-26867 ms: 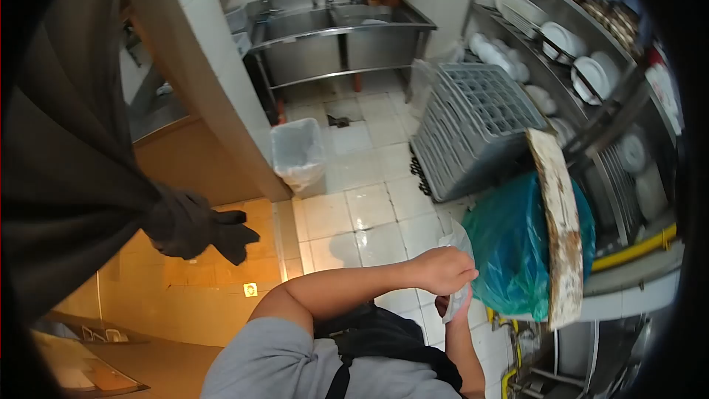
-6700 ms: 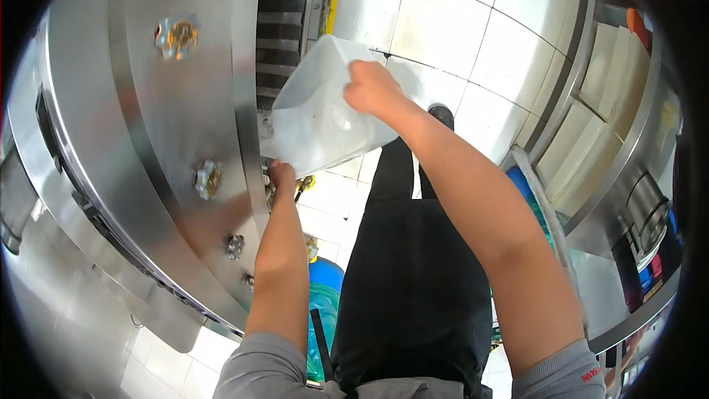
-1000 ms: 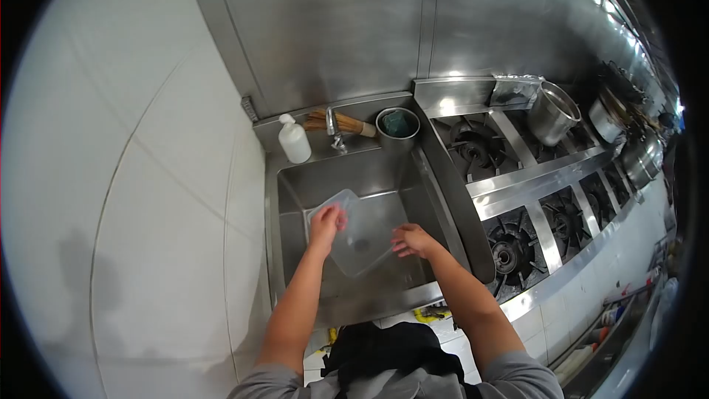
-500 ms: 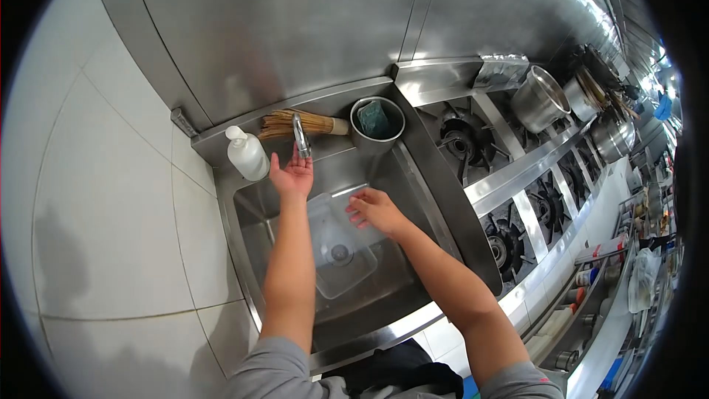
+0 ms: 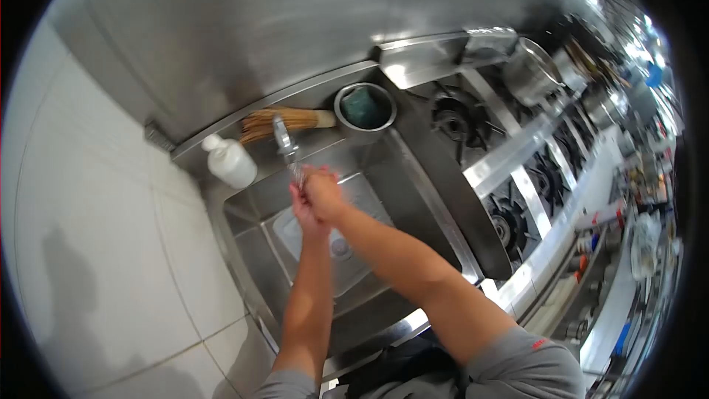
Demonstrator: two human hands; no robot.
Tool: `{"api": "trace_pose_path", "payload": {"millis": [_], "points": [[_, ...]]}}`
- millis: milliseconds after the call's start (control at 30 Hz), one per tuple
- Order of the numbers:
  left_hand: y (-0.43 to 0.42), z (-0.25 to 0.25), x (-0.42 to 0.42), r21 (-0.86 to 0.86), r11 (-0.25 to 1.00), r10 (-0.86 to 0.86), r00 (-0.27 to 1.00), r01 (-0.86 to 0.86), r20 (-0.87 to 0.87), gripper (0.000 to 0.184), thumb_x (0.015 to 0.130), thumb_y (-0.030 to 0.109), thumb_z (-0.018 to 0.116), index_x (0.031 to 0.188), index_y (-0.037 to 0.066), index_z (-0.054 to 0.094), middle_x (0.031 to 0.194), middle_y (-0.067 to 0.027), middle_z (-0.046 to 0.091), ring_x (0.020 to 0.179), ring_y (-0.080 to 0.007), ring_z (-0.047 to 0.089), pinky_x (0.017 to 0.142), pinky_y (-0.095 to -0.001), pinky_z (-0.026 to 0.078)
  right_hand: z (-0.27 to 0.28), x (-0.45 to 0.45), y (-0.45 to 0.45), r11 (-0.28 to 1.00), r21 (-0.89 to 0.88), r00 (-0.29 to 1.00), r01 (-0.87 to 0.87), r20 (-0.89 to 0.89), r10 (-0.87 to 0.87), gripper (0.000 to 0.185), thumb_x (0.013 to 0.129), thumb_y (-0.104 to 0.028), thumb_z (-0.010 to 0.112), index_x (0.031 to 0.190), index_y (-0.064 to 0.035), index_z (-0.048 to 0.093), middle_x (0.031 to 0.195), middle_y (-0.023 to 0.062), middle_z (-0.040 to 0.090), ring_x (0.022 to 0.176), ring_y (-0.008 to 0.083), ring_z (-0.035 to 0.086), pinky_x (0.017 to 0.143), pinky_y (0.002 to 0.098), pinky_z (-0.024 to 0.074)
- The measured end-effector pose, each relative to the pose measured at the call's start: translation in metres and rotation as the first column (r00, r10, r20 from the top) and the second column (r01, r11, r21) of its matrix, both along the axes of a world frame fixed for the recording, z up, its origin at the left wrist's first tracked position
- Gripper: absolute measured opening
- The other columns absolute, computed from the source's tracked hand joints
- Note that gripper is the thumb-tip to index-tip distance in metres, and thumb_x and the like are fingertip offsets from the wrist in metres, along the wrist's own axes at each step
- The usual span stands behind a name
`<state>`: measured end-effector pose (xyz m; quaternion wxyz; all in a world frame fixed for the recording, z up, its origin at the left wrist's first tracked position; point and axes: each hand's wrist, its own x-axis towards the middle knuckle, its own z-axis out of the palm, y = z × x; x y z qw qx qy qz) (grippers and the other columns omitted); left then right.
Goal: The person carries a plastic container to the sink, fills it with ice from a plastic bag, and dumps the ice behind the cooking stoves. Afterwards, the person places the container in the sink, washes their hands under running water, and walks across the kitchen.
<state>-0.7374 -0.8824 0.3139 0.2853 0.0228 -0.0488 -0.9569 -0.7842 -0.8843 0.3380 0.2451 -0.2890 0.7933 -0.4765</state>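
Water runs from the metal faucet (image 5: pixel 285 137) over my two hands, which are pressed together above the sink (image 5: pixel 399 200). My right hand (image 5: pixel 323 191) lies over my left hand (image 5: pixel 306 214). Both are blurred, and their fingers are largely hidden against each other. Below them a clear plastic container (image 5: pixel 360 270) rests on the sink bottom, partly covered by my forearms. Behind the sink are a white pump bottle (image 5: pixel 231 163) at the left, a bundled wooden brush (image 5: pixel 295 118) behind the faucet and a metal pot (image 5: pixel 389 120) holding a green pad (image 5: pixel 360 108).
To the right of the sink stands a gas stove (image 5: pixel 509 137) with several burners and a tall steel pot (image 5: pixel 529 78) at its back. A tiled wall (image 5: pixel 103 251) closes off the left side. Shelves with assorted items (image 5: pixel 583 281) run along the far right.
My right hand has moved left onto my left hand, where they were apart before. Water now shows falling from the faucet. The view has shifted and turned slightly.
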Motion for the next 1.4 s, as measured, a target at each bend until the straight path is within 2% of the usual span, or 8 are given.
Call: {"api": "trace_pose_path", "payload": {"millis": [233,267,333,467,900,1033,1233,1400], "points": [[-0.073,-0.055,0.015,-0.631,0.756,0.311,0.753,0.173,0.58,0.034,0.094,0.036,0.047,0.115,0.01,0.053,0.093,-0.0082,0.061,0.083,-0.0239,0.059,0.075,-0.0372,0.051,-0.09,0.025,-0.038,0.934,-0.356,0.418,0.024,-0.845,-0.333,0.045,0.093,-0.026,0.045,0.132,-0.0033,0.042,0.11,0.0164,0.06,0.102,0.031,0.056,0.09,0.045,0.041],[-0.089,-0.069,0.021,-0.877,0.378,0.488,0.74,0.297,0.462,0.028,0.095,0.033,0.046,0.108,0.01,0.055,0.09,-0.0058,0.06,0.081,-0.021,0.059,0.076,-0.0367,0.049,-0.077,0.027,-0.031,0.944,-0.329,0.525,0.01,-0.802,-0.285,0.043,0.093,-0.027,0.044,0.129,-0.0036,0.044,0.11,0.0167,0.06,0.102,0.0312,0.057,0.09,0.0449,0.0415],[-0.09,-0.08,0.023,-0.916,0.29,0.484,0.784,0.275,0.389,0.023,0.095,0.029,0.045,0.101,0.009,0.055,0.09,-0.004,0.059,0.082,-0.0188,0.058,0.08,-0.0367,0.047,-0.037,0.028,-0.011,0.965,-0.255,0.811,-0.062,-0.577,-0.1,0.038,0.092,-0.027,0.044,0.122,-0.004,0.049,0.11,0.0172,0.06,0.102,0.0316,0.057,0.088,0.0449,0.0426],[-0.037,0.007,0.009,-0.155,0.988,0.027,0.983,0.001,0.181,0.042,0.099,0.033,0.031,0.124,0.002,0.047,0.118,-0.0096,0.053,0.11,-0.0196,0.051,0.096,-0.036,0.041,-0.025,0.007,-0.008,0.962,-0.251,0.85,-0.108,-0.525,-0.042,0.04,0.095,-0.033,0.036,0.102,-0.0026,0.06,0.111,0.0162,0.061,0.103,0.0299,0.058,0.085,0.042,0.0466],[-0.003,0.042,0.006,-0.668,0.744,0.376,0.836,-0.015,0.399,0.062,0.096,0.045,0.033,0.144,0.008,0.026,0.151,-0.0088,0.023,0.14,-0.0253,0.02,0.112,-0.0414,0.015,0.005,0.005,0.01,0.97,0.021,0.935,-0.244,-0.259,0.241,0.035,0.092,-0.028,0.04,0.104,-0.0021,0.059,0.109,0.0179,0.061,0.103,0.0299,0.057,0.085,0.0426,0.0462],[-0.031,0.037,0.013,-0.141,0.978,-0.043,0.807,0.155,0.589,0.035,0.09,0.037,0.052,0.116,0.014,0.05,0.102,-0.0068,0.058,0.103,-0.0268,0.053,0.093,-0.0545,0.038,0.018,0.004,0.018,0.937,0.17,0.91,-0.305,-0.238,0.34,0.033,0.09,-0.027,0.042,0.105,-0.0019,0.059,0.108,0.0185,0.061,0.103,0.03,0.057,0.086,0.0428,0.0461],[-0.043,0.035,0.003,-0.169,0.968,-0.029,0.749,0.187,0.662,0.023,0.088,0.029,0.054,0.097,0.009,0.051,0.08,-0.0039,0.053,0.087,-0.0239,0.056,0.081,-0.0457,0.048,0.035,-0.003,0.03,0.845,0.433,0.837,-0.313,-0.294,0.461,0.027,0.09,-0.02,0.045,0.104,-0.0002,0.056,0.095,0.0167,0.063,0.084,0.0242,0.062,0.072,0.0359,0.0514],[-0.09,-0.049,0.011,-0.129,0.956,-0.143,0.802,0.264,0.579,0.031,0.091,0.032,0.048,0.109,0.008,0.048,0.103,-0.0084,0.053,0.096,-0.0267,0.057,0.085,-0.0428,0.048,0.003,0.001,0.027,0.876,0.408,0.689,-0.257,-0.558,0.462,0.024,0.083,-0.017,0.048,0.092,0.0009,0.061,0.09,0.0192,0.065,0.089,0.0308,0.063,0.081,0.0397,0.0501]]}}
